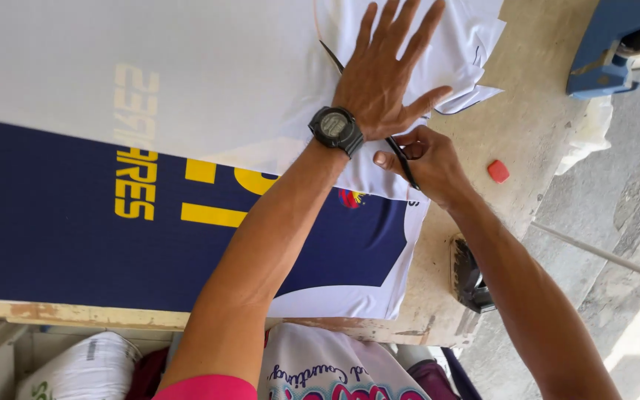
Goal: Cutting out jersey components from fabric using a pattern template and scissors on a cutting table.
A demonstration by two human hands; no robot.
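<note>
Printed marks: yellow block lettering and part of a large yellow numeral sit on the navy-blue printed fabric panel, left-centre of bench; the same lettering shows faintly through the white fabric sheet laid over the panel's upper part. Small red-and-blue round emblem on the navy, just below the left wrist. Small red rectangular block lies alone on the bare worn beige bench, near the right hand but apart. Blue machine part at top right corner; dark brush-like object at bench edge, lower right.

Left hand: arm reaches in from bottom centre, black digital wristwatch on wrist. Palm down, fingers spread wide and flat, pressing the white sheet onto the bench. Grip apart, nothing clamped.

Right hand: arm enters from lower right, crosses under the left wrist. Fingers closed through the handles of black-handled scissors; grip clamped on them. Blade runs up-left beneath the left palm, tip showing as a dark point at the white sheet, w/ blade line along the sheet's cut edge. Loose white offcuts curl at upper right, beside the left fingertips.
</note>
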